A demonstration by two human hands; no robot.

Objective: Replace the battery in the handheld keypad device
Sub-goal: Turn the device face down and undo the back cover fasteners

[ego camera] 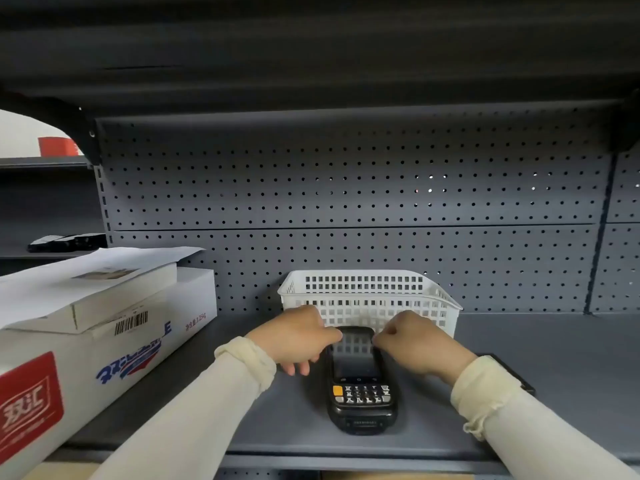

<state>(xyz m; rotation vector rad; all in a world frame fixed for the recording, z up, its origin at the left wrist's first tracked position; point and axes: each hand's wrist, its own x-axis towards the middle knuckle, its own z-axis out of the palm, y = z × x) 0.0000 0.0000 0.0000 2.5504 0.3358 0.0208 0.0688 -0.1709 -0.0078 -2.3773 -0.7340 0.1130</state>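
Both hands, left [300,336] and right [417,341], pinch the keypad device [360,382] face-up near the shelf [536,341] front edge; I'd flip it gently.

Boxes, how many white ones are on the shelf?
2. A big box sits at the left of the shelf, and a smaller box lies on top of it, under a paper sheet. More may be hidden.

Dim, even light falls from the near side, leaving the overhead shelf [311,46] in deep shadow. The device screen [353,355] carries a pale reflection. Straight edges bow at the frame's left and right, and detail is slightly soft.
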